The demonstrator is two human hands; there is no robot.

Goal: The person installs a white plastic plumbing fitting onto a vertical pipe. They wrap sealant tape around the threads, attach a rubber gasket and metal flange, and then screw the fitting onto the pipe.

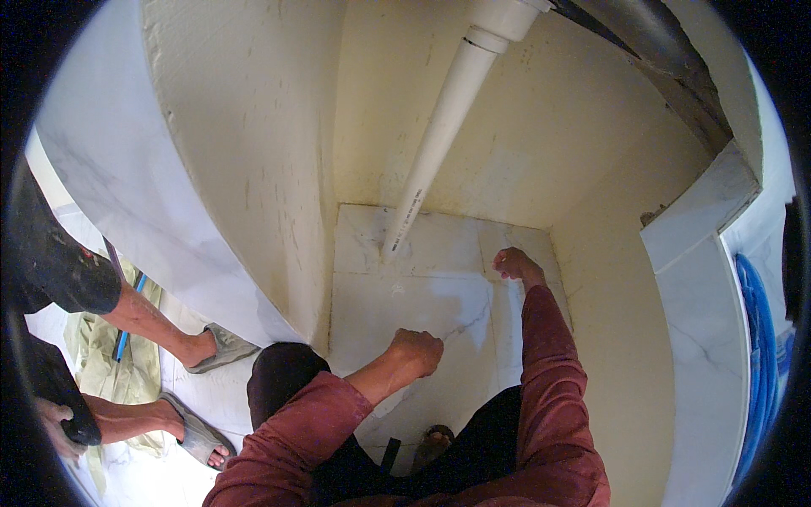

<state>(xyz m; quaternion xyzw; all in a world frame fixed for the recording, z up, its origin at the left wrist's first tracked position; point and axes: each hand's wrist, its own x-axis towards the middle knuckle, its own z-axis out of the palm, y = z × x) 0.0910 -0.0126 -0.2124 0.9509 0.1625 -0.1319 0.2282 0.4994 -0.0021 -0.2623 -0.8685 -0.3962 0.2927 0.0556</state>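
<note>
My left hand [416,353] is closed in a loose fist above the tiled floor [414,304], near my bent knee. Its inner side is turned away, so anything in it is hidden. Further forward and to the right, my right hand [518,266] has its fingers curled together over the tiles, close to the right wall. What it may hold is too small or covered to make out. A white plastic pipe [431,156] slants down from a wider fitting [505,17] and meets the floor beyond my hands; neither hand touches it.
Cream walls [270,127] enclose this narrow space. A dark pipe [667,42] crosses overhead at the upper right. Blue coiled hose or cable [756,363] hangs beyond the tiled edge [701,287]. At left stands another person in sandals [221,348], beside a pale cloth or sack [89,338].
</note>
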